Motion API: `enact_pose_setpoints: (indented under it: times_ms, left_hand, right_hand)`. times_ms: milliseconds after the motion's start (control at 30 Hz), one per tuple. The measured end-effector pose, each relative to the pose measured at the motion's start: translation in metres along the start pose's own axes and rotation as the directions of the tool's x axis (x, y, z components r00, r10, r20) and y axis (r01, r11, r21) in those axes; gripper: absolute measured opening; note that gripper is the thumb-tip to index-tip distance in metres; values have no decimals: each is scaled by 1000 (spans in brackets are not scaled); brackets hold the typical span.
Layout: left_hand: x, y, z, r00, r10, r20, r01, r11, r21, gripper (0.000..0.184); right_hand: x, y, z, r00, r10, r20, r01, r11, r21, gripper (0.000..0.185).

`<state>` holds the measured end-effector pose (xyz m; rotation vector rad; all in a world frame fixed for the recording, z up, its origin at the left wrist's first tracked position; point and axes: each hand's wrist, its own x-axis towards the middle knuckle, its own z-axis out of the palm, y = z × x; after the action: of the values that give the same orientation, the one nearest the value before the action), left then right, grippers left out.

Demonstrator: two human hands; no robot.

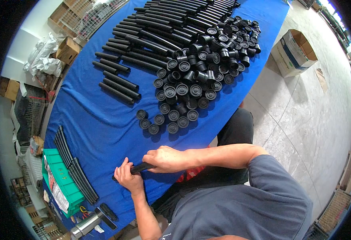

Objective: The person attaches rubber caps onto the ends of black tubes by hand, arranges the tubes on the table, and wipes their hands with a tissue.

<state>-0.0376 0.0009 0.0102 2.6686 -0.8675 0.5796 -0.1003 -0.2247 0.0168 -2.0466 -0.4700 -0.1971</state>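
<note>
A short black tube (139, 168) lies slantwise between my two hands, just above the blue cloth. My left hand (129, 176) wraps the tube near its lower left end, with the forefinger pointing up. My right hand (165, 159) is closed round the other end; whether a cap sits there is hidden by the fingers. Beyond my hands, many loose black round rubber caps (172, 128) with ringed faces spread over the cloth. Farther back, black tubes (119, 82) lie in rows beside the cap pile.
Joined black tubes (79, 176) lie in a line at the left, beside a green bin (65, 180) with papers. Near the table's lower edge are a metal flask (86, 225), a phone (106, 218) and pliers (83, 209). An open carton (289, 60) stands on the floor at right.
</note>
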Motion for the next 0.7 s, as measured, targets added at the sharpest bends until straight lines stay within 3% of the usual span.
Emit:
enact_pose_setpoints:
  times_ms: [233, 333, 433, 533, 567, 700]
  left_hand:
    - [-1, -1, 1, 1000, -18, 8, 18, 1000, -9, 7]
    - [-2, -2, 2, 1000, -13, -2, 13, 1000, -5, 8]
    - [-2, -2, 1, 1000, 1, 6, -1, 1000, 7, 8]
    - [-1, 0, 0, 1000, -8, 6, 8, 1000, -10, 9]
    - [-1, -1, 0, 1000, -11, 9, 11, 1000, -9, 9]
    - [-1, -2, 1, 1000, -7, 4, 7, 1000, -5, 9]
  right_hand:
    - [2, -9, -8, 999, 43, 31, -40, 995, -91, 31]
    - [3, -3, -5, 970, -217, -108, 200, 968, -153, 32]
    - [-1, -7, -3, 1000, -8, 29, 11, 994, -112, 38]
    - [5, 6, -6, 993, 60, 100, -81, 973, 217, 43]
    - [6, 8, -8, 981, 111, 161, -142, 970, 196, 41]
    - [2, -6, -12, 997, -34, 73, 42, 993, -108, 40]
